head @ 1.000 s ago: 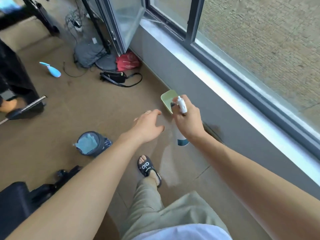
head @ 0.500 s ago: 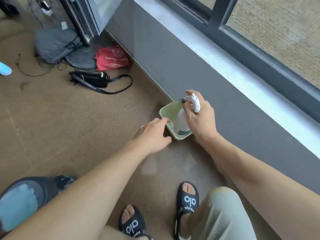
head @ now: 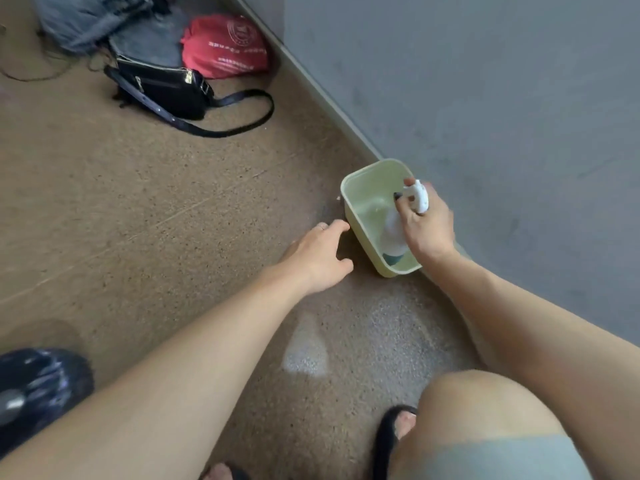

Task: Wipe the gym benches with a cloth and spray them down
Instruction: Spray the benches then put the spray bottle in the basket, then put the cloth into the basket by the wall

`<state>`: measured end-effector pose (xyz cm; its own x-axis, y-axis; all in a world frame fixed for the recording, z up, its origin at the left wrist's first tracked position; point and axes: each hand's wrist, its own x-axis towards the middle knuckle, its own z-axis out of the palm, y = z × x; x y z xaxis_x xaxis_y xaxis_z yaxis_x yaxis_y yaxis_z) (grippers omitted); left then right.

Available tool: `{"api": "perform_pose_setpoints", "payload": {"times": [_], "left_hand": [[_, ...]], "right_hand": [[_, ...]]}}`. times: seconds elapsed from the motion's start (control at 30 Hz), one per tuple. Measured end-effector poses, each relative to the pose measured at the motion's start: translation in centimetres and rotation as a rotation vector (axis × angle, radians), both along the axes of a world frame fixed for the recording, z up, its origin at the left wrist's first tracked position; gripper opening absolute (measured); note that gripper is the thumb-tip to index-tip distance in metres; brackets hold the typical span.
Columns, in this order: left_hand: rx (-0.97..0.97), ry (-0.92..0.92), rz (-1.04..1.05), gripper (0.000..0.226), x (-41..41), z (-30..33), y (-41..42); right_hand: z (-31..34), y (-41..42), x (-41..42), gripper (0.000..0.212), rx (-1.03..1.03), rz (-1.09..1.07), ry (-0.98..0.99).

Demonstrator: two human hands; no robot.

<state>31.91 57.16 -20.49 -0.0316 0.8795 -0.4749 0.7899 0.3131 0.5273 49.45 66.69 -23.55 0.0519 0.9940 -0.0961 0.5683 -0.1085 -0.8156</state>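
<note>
White with a teal base, the spray bottle is held by its trigger head in the right hand, standing inside a pale green tub. The left hand is spread with relaxed fingers, apparently touching the tub's side; its grip holds nothing.

Smooth plastic tub, white plastic spray bottle, rough speckled floor.

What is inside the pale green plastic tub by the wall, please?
Inside the pale green plastic tub stands a white spray bottle with a teal base, gripped at its trigger head by the right hand. That hand covers the tub's far corner, so nothing there can be seen.
</note>
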Motion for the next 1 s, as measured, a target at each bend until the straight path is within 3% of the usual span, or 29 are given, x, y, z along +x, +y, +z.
{"api": "perform_pose_setpoints", "payload": {"times": [0.23, 0.4, 0.57, 0.77, 1.0], "left_hand": [[-0.022, 0.043, 0.080, 0.065, -3.2, -2.0, -1.7], [-0.045, 0.054, 0.073, 0.066, -4.2, -1.8, -2.3], [-0.017, 0.116, 0.080, 0.066, -7.4, 0.4, -2.2], [0.009, 0.178, 0.252, 0.068, -13.2, 2.7, -4.5], [-0.043, 0.469, 0.576, 0.061, -22.9, 5.2, -13.7]], "right_hand": [[-3.6, -1.2, 1.1, 0.031, -0.032, 0.022, -0.047], [-2.3, -1.8, 1.2, 0.058, -0.030, 0.100, -0.085], [2.4, -1.0, -1.5, 0.053, 0.237, 0.238, -0.286], [7.8, -2.1, -15.0, 0.038, 0.215, 0.840, -0.280], [8.3, -13.3, -31.8, 0.026, -0.046, 1.041, -0.007]]}}
